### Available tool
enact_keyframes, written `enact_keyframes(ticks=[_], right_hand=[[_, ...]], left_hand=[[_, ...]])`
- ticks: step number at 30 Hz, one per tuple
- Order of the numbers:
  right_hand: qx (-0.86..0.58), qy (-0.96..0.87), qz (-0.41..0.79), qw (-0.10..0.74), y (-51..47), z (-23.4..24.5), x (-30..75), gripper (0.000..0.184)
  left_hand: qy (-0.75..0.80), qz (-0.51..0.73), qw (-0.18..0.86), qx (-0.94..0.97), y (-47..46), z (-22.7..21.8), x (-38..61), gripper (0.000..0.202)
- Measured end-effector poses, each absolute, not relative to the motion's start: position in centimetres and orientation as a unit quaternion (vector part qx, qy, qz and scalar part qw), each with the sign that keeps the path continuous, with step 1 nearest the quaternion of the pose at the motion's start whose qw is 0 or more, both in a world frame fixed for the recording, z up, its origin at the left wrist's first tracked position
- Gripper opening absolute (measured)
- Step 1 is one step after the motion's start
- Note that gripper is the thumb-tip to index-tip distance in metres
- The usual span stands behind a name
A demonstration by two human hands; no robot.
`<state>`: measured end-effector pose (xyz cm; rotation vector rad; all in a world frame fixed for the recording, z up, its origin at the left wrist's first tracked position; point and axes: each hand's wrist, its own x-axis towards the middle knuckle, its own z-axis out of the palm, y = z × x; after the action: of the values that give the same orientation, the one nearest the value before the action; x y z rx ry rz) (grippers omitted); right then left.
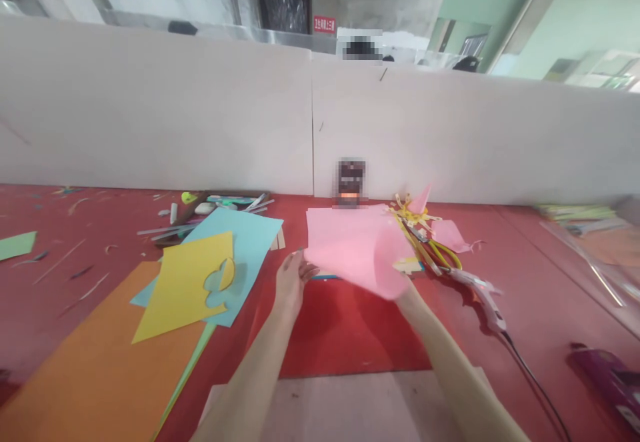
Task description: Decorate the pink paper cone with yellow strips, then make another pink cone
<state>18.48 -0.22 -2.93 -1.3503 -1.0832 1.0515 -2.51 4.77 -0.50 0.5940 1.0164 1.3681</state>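
Your left hand (293, 275) pinches the left edge of the pink sheet (355, 245), which is lifted off the red table (540, 295) at centre and curls toward you. Your right hand (406, 292) goes under the sheet's lower right corner, so its grip cannot be told. The pink sheet looks whole and uncut, whereas the yellow sheet (185, 282) to your left already has a shape cut out; scissors (430, 252) and glue gun (483, 295) lie untouched at right.
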Motion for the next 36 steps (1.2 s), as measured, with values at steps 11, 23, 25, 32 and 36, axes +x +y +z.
enact_keyframes(ticks=[11, 23, 25, 32, 36], right_hand=[[-0.528, -0.437, 0.487, 0.542, -0.7, -2.4, 16.7, 0.034], [-0.443, -0.327, 0.521, 0.652, -1.1, -1.8, 17.0, 0.027], [-0.447, -0.317, 0.518, 0.657, -1.1, -1.7, 16.8, 0.027], [-0.452, -0.33, 0.514, 0.649, -0.9, -1.9, 16.8, 0.026], [-0.484, -0.388, 0.512, 0.594, -0.9, -2.0, 16.4, 0.03]], left_hand=[[0.422, 0.551, 0.648, 0.315, 2.8, -0.2, -0.4, 0.027], [0.419, 0.321, 0.592, 0.609, 1.1, -0.9, 0.6, 0.023], [0.416, 0.294, 0.579, 0.636, 0.9, -0.6, 0.6, 0.024], [0.411, 0.264, 0.591, 0.642, 0.6, 0.3, 0.4, 0.025], [0.41, 0.269, 0.583, 0.648, 0.5, 0.3, 0.5, 0.021]])
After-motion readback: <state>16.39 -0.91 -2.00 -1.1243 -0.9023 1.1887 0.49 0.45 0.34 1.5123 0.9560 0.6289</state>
